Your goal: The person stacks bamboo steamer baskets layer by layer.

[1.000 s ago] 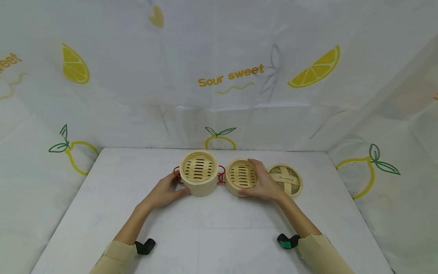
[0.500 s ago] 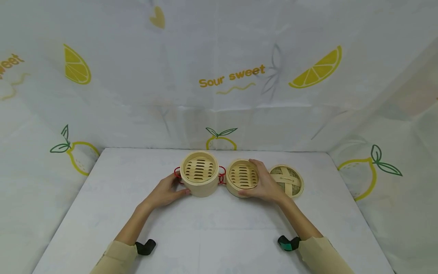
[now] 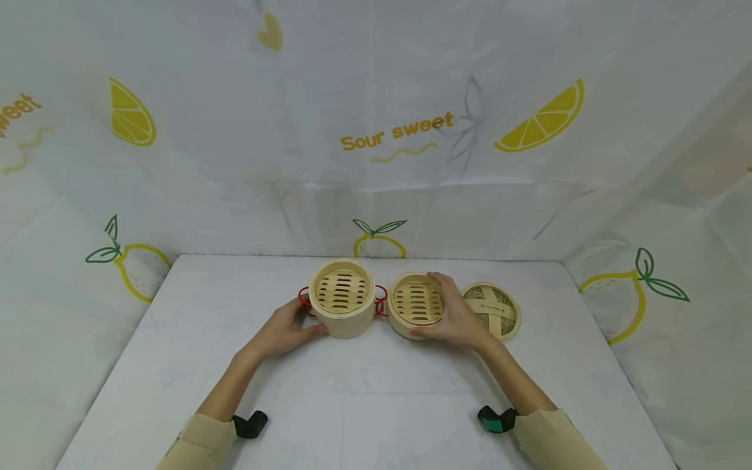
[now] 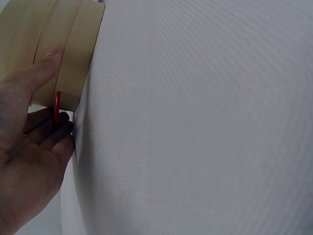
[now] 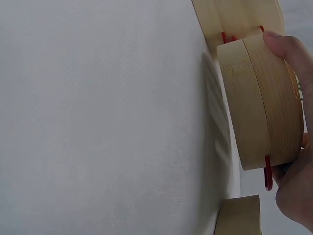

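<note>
Only readable writing is "Sour sweet" [image 3: 396, 129] in orange on the lemon-print backdrop, top centre of the head view; a cut-off "weet" [image 3: 17, 108] sits at the far left edge.

Centre of the frame, the left hand [image 3: 283, 328] cups the taller bamboo steamer [image 3: 343, 297], thumb flat on its wall and fingers [image 4: 46, 129] curled by the red wire handle [image 4: 57, 107]. Just right of it, the right hand [image 3: 455, 315] grips the shorter steamer tray [image 3: 416, 302], thumb on the near side, fingers over the far rim. The two nearly touch at their red handles. The woven lid [image 3: 495, 309] lies flat right of the tray, partly hidden behind the right hand.

Lots of bare white surface [image 3: 364, 398] in the lower half of the frame and out to both sides. Sleeves are cut off at the bottom edge. Can't see inside either steamer from the wrist views, only the side walls.
</note>
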The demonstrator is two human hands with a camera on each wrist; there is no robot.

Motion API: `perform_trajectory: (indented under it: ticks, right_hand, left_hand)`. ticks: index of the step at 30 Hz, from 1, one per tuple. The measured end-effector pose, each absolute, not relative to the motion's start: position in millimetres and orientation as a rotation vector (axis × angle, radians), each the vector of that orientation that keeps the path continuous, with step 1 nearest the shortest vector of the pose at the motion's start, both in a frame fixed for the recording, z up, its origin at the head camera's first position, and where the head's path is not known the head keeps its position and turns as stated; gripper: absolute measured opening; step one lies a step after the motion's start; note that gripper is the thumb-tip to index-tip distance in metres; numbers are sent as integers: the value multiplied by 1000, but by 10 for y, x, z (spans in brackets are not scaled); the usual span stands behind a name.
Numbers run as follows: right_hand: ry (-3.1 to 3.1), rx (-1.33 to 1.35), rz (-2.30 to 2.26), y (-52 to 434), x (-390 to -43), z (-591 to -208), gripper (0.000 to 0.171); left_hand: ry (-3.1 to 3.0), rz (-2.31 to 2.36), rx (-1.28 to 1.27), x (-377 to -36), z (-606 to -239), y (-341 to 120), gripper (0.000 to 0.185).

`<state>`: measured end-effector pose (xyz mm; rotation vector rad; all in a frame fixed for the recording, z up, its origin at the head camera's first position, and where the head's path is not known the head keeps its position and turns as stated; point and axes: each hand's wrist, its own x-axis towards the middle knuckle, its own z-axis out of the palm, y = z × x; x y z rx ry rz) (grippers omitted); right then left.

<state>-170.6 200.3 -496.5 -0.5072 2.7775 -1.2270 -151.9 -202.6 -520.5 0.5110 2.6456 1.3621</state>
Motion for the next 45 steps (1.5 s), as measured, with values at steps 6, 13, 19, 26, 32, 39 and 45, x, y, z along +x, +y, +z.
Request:
perform_trajectory:
  ticks: [6, 13, 19, 26, 32, 39, 45]
  right_hand:
    - [2817, -531, -1198, 1991, -1681, -4886, 132]
    - [2829, -527, -1176, 2022, -1653, -4823, 131]
    - [2857, -532, -1135, 2051, -1609, -4743, 133]
    - [2885, -536, -1122, 2115, -1577, -4631, 132]
    - [2907, -548, -1172, 2181, -1571, -4521, 129]
    - [2904, -575, -1210, 2190, -1581, -4430, 129]
    - [2921, -597, -1214, 2112, -1572, -4343, 131]
  left_hand:
    - [2647, 1366, 508, -1522, -5219, -2033, 84]
    - [2642, 1376, 513, -1529, -5238, -2037, 83]
    - [2631, 1391, 510, -1526, -5232, -2040, 83]
    - [2616, 1404, 506, -1523, -5227, -2038, 84]
    - [2614, 1418, 524, -1530, -5228, -2039, 82]
    - [2617, 1412, 530, -1530, -5225, -2042, 83]
    - [2614, 1420, 541, -1527, -5218, -2043, 82]
